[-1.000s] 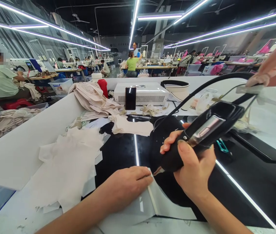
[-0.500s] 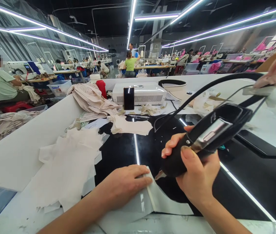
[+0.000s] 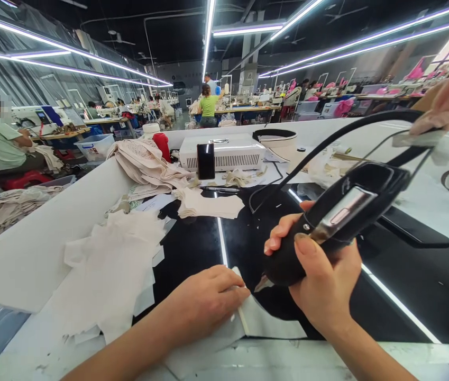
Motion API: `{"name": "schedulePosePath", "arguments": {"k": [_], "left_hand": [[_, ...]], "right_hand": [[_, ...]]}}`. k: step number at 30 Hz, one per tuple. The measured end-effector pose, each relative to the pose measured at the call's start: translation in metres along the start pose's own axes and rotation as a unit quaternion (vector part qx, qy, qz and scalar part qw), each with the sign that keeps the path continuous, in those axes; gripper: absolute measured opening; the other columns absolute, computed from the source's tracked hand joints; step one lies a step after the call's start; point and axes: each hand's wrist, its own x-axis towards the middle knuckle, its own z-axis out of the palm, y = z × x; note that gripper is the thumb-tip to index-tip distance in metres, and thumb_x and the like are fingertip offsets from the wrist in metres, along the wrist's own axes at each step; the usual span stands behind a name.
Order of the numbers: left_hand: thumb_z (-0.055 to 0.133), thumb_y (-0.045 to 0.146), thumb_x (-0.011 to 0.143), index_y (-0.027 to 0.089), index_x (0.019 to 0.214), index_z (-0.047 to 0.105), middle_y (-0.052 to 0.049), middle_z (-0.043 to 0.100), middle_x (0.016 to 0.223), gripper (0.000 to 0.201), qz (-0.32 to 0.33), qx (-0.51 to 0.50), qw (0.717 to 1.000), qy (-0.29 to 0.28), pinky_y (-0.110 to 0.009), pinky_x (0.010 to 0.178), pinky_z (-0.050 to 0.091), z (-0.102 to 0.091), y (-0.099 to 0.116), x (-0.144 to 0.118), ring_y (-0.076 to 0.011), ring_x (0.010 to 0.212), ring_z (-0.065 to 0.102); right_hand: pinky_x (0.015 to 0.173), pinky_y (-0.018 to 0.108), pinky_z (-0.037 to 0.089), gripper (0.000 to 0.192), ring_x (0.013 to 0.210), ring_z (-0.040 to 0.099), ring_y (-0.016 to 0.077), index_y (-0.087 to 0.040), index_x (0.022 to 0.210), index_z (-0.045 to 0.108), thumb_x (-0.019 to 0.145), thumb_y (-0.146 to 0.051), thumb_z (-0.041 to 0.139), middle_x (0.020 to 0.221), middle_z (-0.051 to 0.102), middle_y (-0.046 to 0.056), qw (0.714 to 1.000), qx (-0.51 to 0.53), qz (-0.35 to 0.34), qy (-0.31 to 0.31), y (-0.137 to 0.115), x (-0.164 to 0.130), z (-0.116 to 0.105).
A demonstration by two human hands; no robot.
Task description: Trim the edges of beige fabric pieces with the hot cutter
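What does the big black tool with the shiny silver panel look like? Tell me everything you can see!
The chunky black handheld tool looks like plastic, glossy towards its upper end. Its silver panel has a pinkish, rounded bar, with a small round silver stud nearby. A pointed, metal-looking tip slants down-left. The bare right hand grips it above the shiny black tabletop. A thick black cable seems to join its upper end. Whether it's switched on, I can't tell.
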Motion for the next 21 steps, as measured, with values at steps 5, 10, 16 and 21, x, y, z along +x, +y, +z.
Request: {"name": "schedulePosePath", "arguments": {"k": [5,10,16,21], "left_hand": [[0.053,0.015,0.119,0.015,0.121,0.073,-0.008,0.077,0.109,0.02,-0.008,-0.021,0.999,-0.03,-0.032,0.094,0.066,0.001,0.008,0.004,-0.0203,0.098,0.075],[0.059,0.014,0.116,0.017,0.124,0.073,-0.008,0.077,0.119,0.017,-0.014,-0.026,0.998,-0.055,-0.031,0.094,0.065,-0.001,0.007,-0.004,-0.0203,0.101,0.074],[0.056,0.013,0.116,0.018,0.129,0.072,-0.009,0.077,0.125,0.021,-0.011,-0.006,0.998,-0.06,-0.035,0.102,0.065,-0.002,0.011,-0.008,-0.0222,0.107,0.076],[0.055,0.007,0.114,0.017,0.132,0.071,-0.01,0.077,0.128,0.026,0.008,0.019,0.998,-0.067,-0.037,0.109,0.064,-0.002,0.011,-0.009,-0.0215,0.111,0.077]], "right_hand": [[0.062,0.028,0.063,0.045,0.065,0.07,0.0155,-0.031,0.125,0.072,0.091,-0.046,0.097,0.086,0.076,-0.005,1.0,-0.009,0.013,-0.002,-0.003,-0.004,-0.006],[0.062,0.028,0.065,0.045,0.065,0.071,0.0148,-0.031,0.126,0.071,0.092,-0.046,0.096,0.089,0.077,-0.004,1.0,0.004,0.021,-0.009,-0.002,-0.008,-0.005],[0.061,0.027,0.063,0.046,0.062,0.07,0.0145,-0.031,0.127,0.067,0.093,-0.045,0.095,0.087,0.076,-0.005,1.0,0.005,0.013,-0.021,-0.002,-0.011,-0.001],[0.061,0.029,0.064,0.034,0.064,0.07,0.0156,-0.031,0.123,0.069,0.098,-0.043,0.09,0.089,0.074,-0.004,0.999,-0.019,-0.004,-0.033,0.001,-0.013,0.0]]}}
